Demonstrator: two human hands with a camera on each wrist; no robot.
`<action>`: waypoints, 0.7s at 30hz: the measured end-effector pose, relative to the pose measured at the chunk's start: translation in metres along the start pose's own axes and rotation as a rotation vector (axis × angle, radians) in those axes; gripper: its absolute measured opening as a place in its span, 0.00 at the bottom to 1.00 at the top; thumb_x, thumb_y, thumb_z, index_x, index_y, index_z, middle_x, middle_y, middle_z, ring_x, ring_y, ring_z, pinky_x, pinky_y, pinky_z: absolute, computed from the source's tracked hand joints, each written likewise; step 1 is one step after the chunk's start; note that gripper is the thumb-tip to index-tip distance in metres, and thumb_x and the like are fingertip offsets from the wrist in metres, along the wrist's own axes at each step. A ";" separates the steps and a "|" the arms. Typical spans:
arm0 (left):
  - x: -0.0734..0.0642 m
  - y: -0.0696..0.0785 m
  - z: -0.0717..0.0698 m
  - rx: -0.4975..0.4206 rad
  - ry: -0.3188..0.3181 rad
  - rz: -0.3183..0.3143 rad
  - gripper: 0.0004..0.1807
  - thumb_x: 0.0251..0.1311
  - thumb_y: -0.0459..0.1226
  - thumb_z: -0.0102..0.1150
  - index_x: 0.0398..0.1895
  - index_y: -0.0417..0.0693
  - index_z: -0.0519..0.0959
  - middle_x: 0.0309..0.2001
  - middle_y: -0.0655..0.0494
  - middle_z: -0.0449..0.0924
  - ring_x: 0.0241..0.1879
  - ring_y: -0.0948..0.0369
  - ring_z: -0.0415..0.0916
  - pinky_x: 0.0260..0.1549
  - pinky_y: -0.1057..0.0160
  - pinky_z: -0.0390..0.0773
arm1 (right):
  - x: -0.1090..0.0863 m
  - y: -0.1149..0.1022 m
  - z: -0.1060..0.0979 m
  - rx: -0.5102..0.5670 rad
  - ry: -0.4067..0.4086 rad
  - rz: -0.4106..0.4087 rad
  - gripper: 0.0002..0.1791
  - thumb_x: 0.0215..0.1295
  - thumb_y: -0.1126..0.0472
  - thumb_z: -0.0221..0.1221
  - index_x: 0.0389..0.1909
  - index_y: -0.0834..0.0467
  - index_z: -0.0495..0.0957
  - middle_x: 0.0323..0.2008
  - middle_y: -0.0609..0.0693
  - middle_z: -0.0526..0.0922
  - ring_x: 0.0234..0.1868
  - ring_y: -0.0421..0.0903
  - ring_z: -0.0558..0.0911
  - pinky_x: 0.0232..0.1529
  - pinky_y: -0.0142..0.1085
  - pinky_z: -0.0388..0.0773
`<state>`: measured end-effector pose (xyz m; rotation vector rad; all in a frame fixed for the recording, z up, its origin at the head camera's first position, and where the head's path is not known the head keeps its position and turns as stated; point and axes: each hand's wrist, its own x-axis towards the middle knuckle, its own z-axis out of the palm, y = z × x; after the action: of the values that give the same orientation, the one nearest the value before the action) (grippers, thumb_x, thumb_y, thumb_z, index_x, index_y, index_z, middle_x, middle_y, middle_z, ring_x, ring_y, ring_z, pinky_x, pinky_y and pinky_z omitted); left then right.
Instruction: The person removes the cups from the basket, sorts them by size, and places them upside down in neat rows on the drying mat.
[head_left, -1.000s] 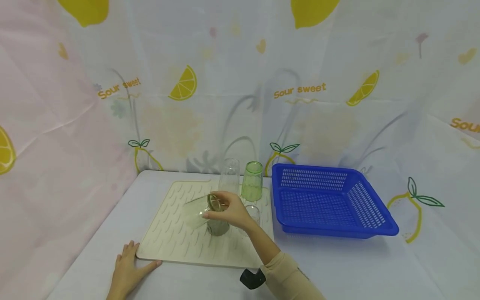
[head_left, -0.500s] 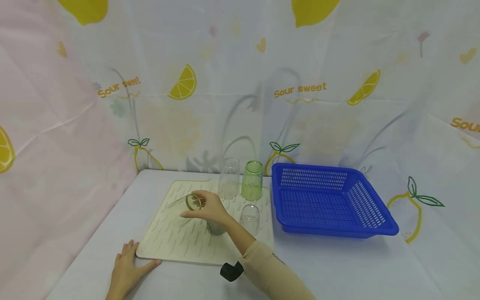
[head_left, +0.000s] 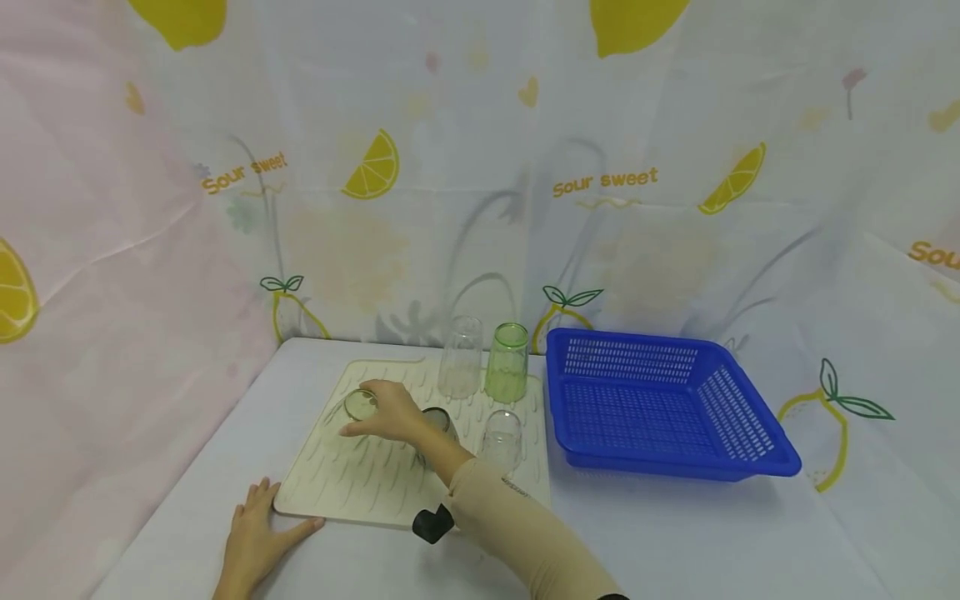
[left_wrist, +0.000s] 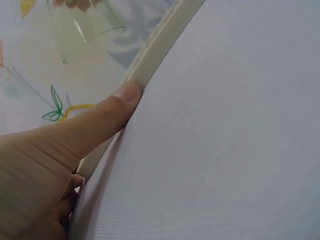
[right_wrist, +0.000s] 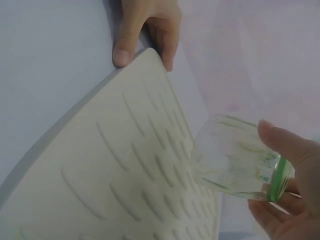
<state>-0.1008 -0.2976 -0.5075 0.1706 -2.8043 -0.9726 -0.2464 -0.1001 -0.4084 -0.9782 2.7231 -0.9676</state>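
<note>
My right hand (head_left: 392,413) grips a clear, faintly green drinking glass (right_wrist: 235,157) near its thick base, over the left part of a cream ridged drying mat (head_left: 330,492). In the right wrist view the glass is tilted, its base toward my palm and its mouth away. My left hand (head_left: 255,533) lies at the mat's front left corner with fingers spread. Its thumb (left_wrist: 112,110) presses against the mat's front edge in the left wrist view. A grey glass (head_left: 438,419) stands upside down on the mat, partly hidden behind my right forearm.
Upside down on the mat's right side are a tall clear glass (head_left: 461,358), a green glass (head_left: 507,367) and a short clear glass (head_left: 501,443). A blue plastic basket (head_left: 675,467) stands to their right on the white-covered table. Lemon-printed cloth (head_left: 465,242) hangs behind.
My right hand has carried the glass leftward across the mat, past the grey glass, turning it more upright with its base up. My left hand has stayed at the corner.
</note>
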 end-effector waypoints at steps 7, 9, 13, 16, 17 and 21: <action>0.001 0.001 0.001 0.002 0.022 0.009 0.52 0.42 0.48 0.72 0.58 0.16 0.58 0.62 0.15 0.47 0.64 0.25 0.43 0.63 0.30 0.40 | 0.008 -0.001 0.008 -0.143 -0.044 0.061 0.41 0.50 0.43 0.69 0.62 0.59 0.69 0.58 0.50 0.76 0.59 0.44 0.75 0.58 0.28 0.72; 0.001 0.000 0.001 0.012 0.027 0.004 0.52 0.42 0.48 0.72 0.58 0.17 0.58 0.62 0.15 0.48 0.64 0.26 0.43 0.63 0.30 0.41 | 0.009 -0.001 0.011 -0.168 -0.054 0.079 0.41 0.50 0.43 0.69 0.62 0.58 0.69 0.59 0.49 0.75 0.60 0.44 0.73 0.60 0.29 0.71; 0.001 -0.003 0.001 0.019 0.019 -0.011 0.53 0.42 0.49 0.72 0.58 0.16 0.58 0.62 0.16 0.48 0.64 0.26 0.43 0.63 0.30 0.41 | 0.009 -0.003 0.018 -0.213 -0.055 0.111 0.41 0.51 0.42 0.68 0.63 0.57 0.68 0.61 0.48 0.73 0.62 0.44 0.71 0.62 0.30 0.69; 0.000 -0.003 0.001 0.013 0.012 -0.022 0.52 0.42 0.48 0.72 0.59 0.17 0.58 0.63 0.17 0.47 0.64 0.27 0.42 0.63 0.30 0.41 | 0.010 -0.005 0.024 -0.256 -0.031 0.128 0.41 0.51 0.41 0.67 0.63 0.56 0.68 0.60 0.48 0.73 0.61 0.43 0.72 0.60 0.30 0.71; 0.000 -0.003 0.001 0.011 0.010 -0.024 0.52 0.43 0.48 0.72 0.59 0.17 0.58 0.63 0.17 0.47 0.64 0.27 0.42 0.63 0.30 0.41 | 0.010 -0.005 0.026 -0.273 -0.018 0.133 0.41 0.51 0.41 0.67 0.63 0.55 0.68 0.60 0.48 0.74 0.60 0.43 0.73 0.59 0.29 0.72; 0.000 -0.001 0.001 0.004 0.008 -0.030 0.52 0.43 0.48 0.72 0.59 0.17 0.58 0.63 0.17 0.47 0.64 0.26 0.42 0.63 0.30 0.41 | 0.010 -0.004 0.036 -0.331 0.032 0.142 0.40 0.52 0.38 0.65 0.62 0.54 0.69 0.56 0.47 0.75 0.55 0.43 0.76 0.52 0.28 0.76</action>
<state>-0.1006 -0.2981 -0.5089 0.2168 -2.8045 -0.9709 -0.2412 -0.1277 -0.4333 -0.7993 2.9924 -0.5242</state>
